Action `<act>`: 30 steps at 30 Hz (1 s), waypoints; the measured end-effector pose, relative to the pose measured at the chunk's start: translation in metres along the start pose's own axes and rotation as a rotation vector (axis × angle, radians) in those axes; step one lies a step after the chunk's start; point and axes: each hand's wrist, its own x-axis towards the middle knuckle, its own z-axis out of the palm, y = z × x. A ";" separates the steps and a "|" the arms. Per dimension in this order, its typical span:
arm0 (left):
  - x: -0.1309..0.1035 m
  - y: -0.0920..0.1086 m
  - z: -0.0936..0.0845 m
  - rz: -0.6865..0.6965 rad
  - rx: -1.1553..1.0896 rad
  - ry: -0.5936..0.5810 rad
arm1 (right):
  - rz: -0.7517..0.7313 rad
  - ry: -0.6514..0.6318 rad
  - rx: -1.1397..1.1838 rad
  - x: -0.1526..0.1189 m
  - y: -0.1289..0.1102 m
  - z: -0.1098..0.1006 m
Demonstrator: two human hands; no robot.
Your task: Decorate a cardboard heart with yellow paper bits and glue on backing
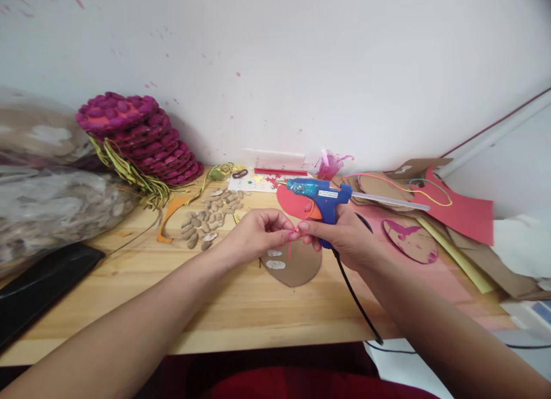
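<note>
My left hand [258, 233] pinches a thin pink-red string [290, 251] between thumb and fingertips, over a brown cardboard oval [299, 270]. The fingers of my right hand [348, 235] wrap round the handle of a blue glue gun [317, 191]. Its nozzle points left, and a long translucent glue stick [387, 200] sticks out of its back. The right thumb and fingertips meet the left ones at the string. White patches [275, 265] mark the cardboard oval below the hands. A red oval [288, 201] lies partly hidden behind the glue gun.
Loose peanut shells [206, 216] lie left of the hands, near an orange strip [169, 218]. A stack of purple shell-covered discs [142, 138] leans by the wall. Plastic bags [55, 209] fill the far left. Cardboard pieces and red sheet [465, 206] lie right; a black cord [355, 298] trails down.
</note>
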 end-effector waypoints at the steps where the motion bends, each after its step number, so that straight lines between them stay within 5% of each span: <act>1: 0.000 -0.001 -0.001 0.001 -0.020 -0.021 | 0.010 -0.006 0.001 0.001 0.000 -0.001; 12: 0.004 -0.011 -0.001 -0.064 -0.130 -0.060 | -0.020 -0.012 0.078 0.012 0.010 0.002; 24: 0.007 -0.002 -0.002 0.013 -0.311 0.276 | 0.047 -0.061 0.109 0.003 0.017 0.005; 30: 0.006 -0.002 0.001 0.008 -0.363 0.298 | 0.084 -0.029 0.129 0.002 0.017 0.009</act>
